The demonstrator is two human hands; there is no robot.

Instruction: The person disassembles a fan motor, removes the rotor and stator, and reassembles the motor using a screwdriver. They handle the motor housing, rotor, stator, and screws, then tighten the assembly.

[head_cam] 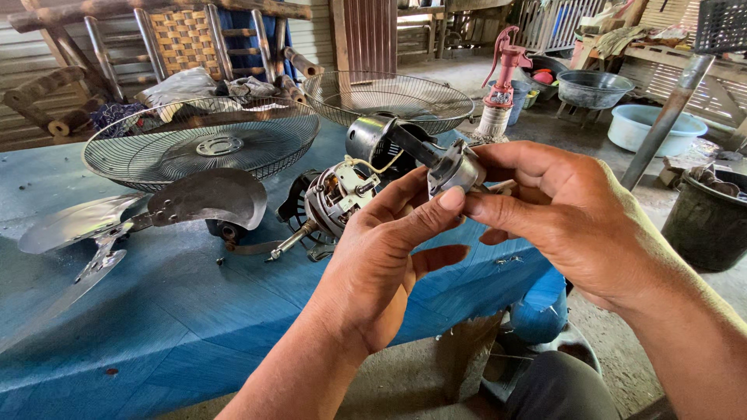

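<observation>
both our hands gripped one small metal fan part (450, 167), held up in the air over the near right corner of the tabletop (156, 311). our left hand (381, 257) pinched it from below, thumb and forefinger tips pressed on its grey rounded body. our right hand (560, 214) closed on it from the right side, fingers curled round its end, with a short shaft showing just past the fingertips. a dark flat arm ran from the part up and to the left.

just behind the hands, near the middle of the blue tabletop, lay the fan motor (336, 198), its copper windings bare and its shaft pointing toward the near edge. a dark round motor housing (372, 140) stood right behind it, partly hidden by the held part. toward the left edge lay the metal fan blade (140, 214), its wings spread flat. further back, one wire fan guard (202, 144) rested dish-up on the left, and a second wire guard (389, 97) sat at the far right corner.

beyond the tabletop, on the ground to the right, we saw a red hand pump (504, 66), a grey metal basin (594, 88), a pale blue tub (650, 128) and, nearer, a black bucket (708, 222). wooden chairs (187, 39) stood against the far wall.
</observation>
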